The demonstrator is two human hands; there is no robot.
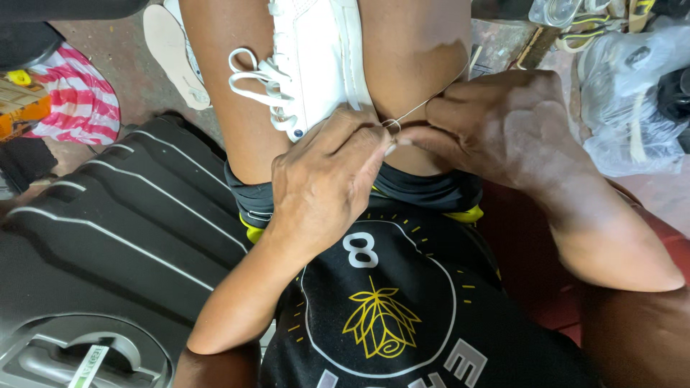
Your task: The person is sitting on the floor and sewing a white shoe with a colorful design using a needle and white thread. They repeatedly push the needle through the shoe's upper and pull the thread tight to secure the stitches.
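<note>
A white lace-up shoe [316,57] is clamped between my knees, its white laces [255,75] hanging to the left. My left hand [323,183] rests at the shoe's rear edge, fingertips pinched on a thin pale thread [431,100]. My right hand [503,126] meets it from the right, thumb and finger closed on the same thread where a small loop [392,124] shows. The thread runs up and to the right past my right knee. Whether a needle is in either hand is hidden.
A black ribbed hard case [108,237] lies at my left. A loose white insole [169,50] lies on the floor beyond it, with striped red and white cloth [79,100] at far left. Clear plastic bags [632,93] and sandals [596,25] sit at upper right.
</note>
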